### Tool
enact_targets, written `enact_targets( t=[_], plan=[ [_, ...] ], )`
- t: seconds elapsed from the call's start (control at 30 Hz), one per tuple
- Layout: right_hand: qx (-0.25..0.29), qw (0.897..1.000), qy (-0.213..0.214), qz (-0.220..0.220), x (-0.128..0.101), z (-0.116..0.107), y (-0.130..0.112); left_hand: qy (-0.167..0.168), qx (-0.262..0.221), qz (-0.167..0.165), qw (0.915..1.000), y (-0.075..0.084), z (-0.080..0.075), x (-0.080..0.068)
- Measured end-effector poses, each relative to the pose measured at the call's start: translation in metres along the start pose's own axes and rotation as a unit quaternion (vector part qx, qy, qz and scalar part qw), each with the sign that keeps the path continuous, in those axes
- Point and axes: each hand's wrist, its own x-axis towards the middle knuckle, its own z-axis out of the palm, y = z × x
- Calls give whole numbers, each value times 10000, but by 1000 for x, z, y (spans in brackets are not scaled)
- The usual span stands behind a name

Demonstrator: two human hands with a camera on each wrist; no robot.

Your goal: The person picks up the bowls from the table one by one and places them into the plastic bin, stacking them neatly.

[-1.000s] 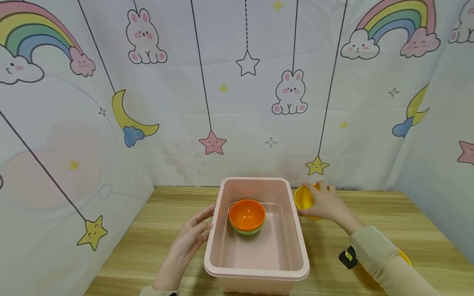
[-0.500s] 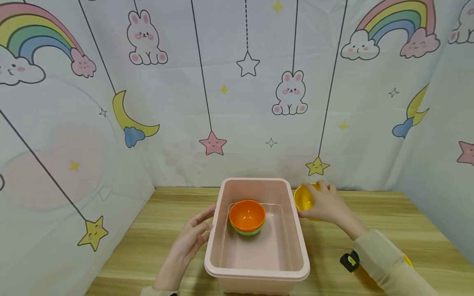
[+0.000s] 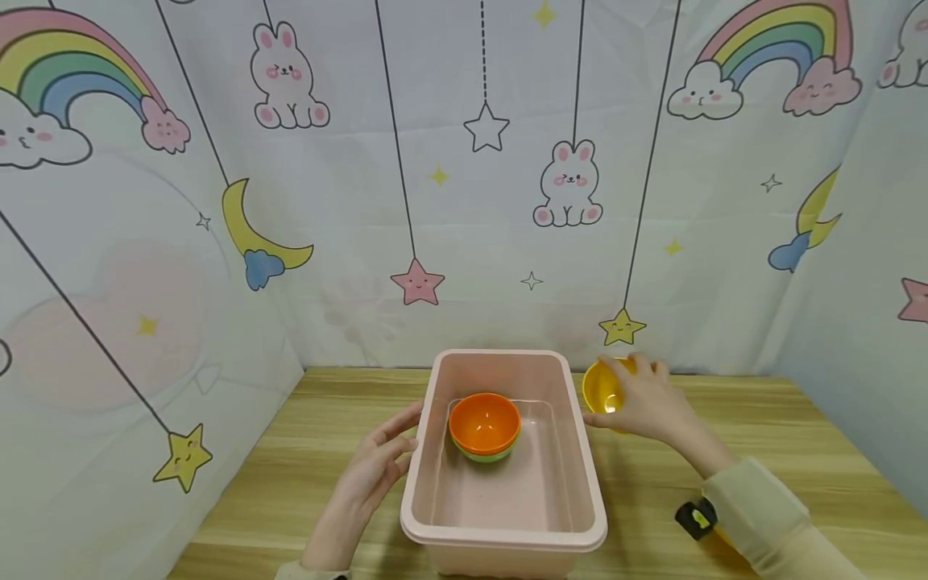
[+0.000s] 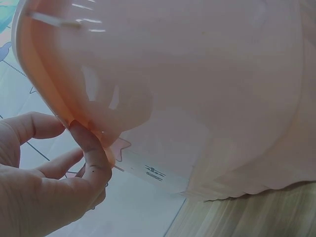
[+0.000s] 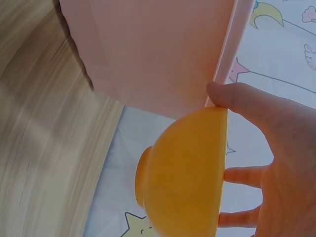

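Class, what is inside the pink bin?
Inside the pink bin, an orange bowl sits stacked in a green bowl. The green bowl's interior and whatever lies beneath are covered.

The right hand (image 3: 652, 403) is stretched forward, thumb (image 5: 249, 103) and fingers (image 5: 244, 176) spread apart; the left hand (image 3: 371, 474) is loosely bent.

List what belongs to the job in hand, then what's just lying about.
Likely in the job:
yellow bowl, held in the right hand
pink tub, touched by the left hand
orange bowl, inside the tub
green bowl, under the orange one

Apparently just around:
patterned cloth, hanging behind
yellow thing, mostly hidden by the right sleeve; role unclear
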Motion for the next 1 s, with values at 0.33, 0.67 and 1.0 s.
enact_targets(
  t=[0.33,0.67,1.0],
  plan=[
    [-10,9999,125,-2,-5,-5,-2,-27,6,-21,10000,-1,0,-1],
    [2,9999,107,-1,-8,-15,-9,-33,1,-32,10000,-1,1,-2],
    [-19,9999,99,-104,-8,-25,-20,70,-20,-23,10000,-1,1,1]
  ],
)
